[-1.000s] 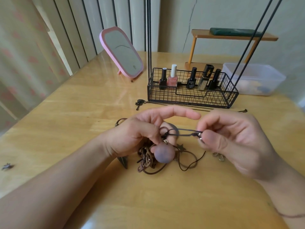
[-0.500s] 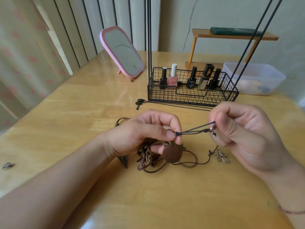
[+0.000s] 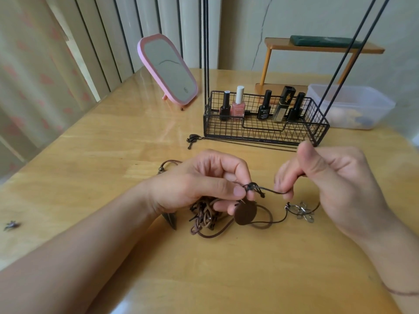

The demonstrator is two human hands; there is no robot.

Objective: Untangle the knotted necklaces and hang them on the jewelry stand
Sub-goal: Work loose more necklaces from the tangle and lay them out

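Wooden desk (image 3: 113, 155) carried a wire-basket jewelry stand (image 3: 265, 128) at the rear. Left hand (image 3: 204, 184) pinched the knot (image 3: 251, 186) of a dark cord; right hand (image 3: 328, 180) pinched that cord's free end. Tangled brown necklaces (image 3: 204, 217), with a round pendant (image 3: 245, 214), lay beneath the left hand.

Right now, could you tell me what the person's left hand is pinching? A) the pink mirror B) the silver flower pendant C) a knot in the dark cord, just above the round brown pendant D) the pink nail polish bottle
C: the left hand pinches the knot in the dark cord, with the round brown pendant just below its fingers.
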